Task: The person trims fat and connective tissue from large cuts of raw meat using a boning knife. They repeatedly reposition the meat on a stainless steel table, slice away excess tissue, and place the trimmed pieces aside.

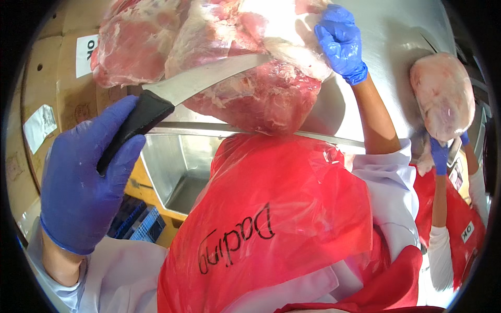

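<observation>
In a blue glove, my left hand (pixel 78 182) is closed around the black handle of a long, curved butcher's knife (pixel 209 75). Its blade slants up to the right across a big cut of raw red meat (pixel 245 104) with white fat, and the tip lies over the fat near the middle. My right hand (pixel 340 47), also gloved in blue, has its fingers curled at the right edge of this cut and grips it there. Another raw piece of meat (pixel 136 44) lies against it on the left.
The meat rests on a steel table (pixel 389 31). Below its near edge are a steel bin (pixel 180 156) and blue plastic crates (pixel 146 225). Cardboard boxes (pixel 57 99) stand at left. At far right, a co-worker's gloved hands (pixel 440 156) touch a large pale piece of meat (pixel 443 94).
</observation>
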`<state>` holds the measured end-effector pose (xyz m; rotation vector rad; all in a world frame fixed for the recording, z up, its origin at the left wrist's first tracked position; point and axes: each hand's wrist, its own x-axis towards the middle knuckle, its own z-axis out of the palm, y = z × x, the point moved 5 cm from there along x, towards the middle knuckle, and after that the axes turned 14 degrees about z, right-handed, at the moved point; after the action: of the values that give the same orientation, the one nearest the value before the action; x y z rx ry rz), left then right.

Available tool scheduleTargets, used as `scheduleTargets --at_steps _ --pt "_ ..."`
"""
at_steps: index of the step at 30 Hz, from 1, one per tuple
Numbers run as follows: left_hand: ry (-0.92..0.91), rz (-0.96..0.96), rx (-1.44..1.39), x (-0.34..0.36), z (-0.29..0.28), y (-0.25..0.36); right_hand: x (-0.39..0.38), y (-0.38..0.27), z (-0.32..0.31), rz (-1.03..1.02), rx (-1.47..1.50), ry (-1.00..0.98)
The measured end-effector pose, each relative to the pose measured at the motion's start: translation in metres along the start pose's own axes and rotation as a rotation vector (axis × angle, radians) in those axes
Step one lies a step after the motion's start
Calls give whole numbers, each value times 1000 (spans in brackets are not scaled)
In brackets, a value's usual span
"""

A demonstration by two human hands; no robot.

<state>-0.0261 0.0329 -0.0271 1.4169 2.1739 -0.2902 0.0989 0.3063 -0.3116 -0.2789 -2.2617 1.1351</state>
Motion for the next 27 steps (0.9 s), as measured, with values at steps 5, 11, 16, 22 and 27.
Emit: scheduleTargets --at_steps 5,11,16,22,27 --pt "21 -86 -99 9 -1 35 16 -9 -20 -43 10 -92" --pt "-48 -193 53 37 -38 90 18 3 -8 -124 237 261" --pt "-91 -254 28 62 -52 85 7 7 -9 -28 232 106" --pt "-19 -373 -108 32 -23 104 0 8 -7 -46 518 211" --pt "139 -105 77 15 21 75 -1 30 -3 -28 510 304"
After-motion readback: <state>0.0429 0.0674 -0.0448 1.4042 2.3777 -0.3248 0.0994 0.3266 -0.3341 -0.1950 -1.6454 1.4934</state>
